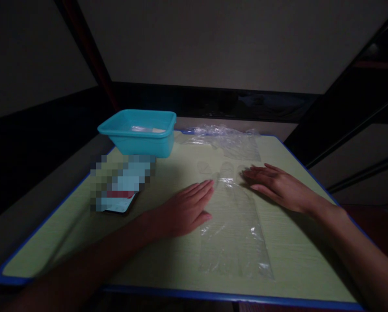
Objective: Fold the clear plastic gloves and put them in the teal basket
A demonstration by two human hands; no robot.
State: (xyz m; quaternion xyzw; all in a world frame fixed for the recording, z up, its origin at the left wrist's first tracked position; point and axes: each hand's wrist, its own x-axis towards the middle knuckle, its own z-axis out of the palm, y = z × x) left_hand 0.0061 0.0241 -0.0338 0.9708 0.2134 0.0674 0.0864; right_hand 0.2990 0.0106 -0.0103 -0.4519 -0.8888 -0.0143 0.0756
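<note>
A clear plastic disposable glove lies flat on the pale green table, fingers pointing away from me. My left hand rests palm down on the glove's left edge, fingers straight and together. My right hand lies flat at the glove's upper right, its fingertips on the glove's fingers. Neither hand holds anything.
A turquoise plastic tub stands at the table's far left with something pale inside. A heap of clear plastic gloves lies at the far edge. A blurred-out flat object sits left of my left hand. The table has a blue rim.
</note>
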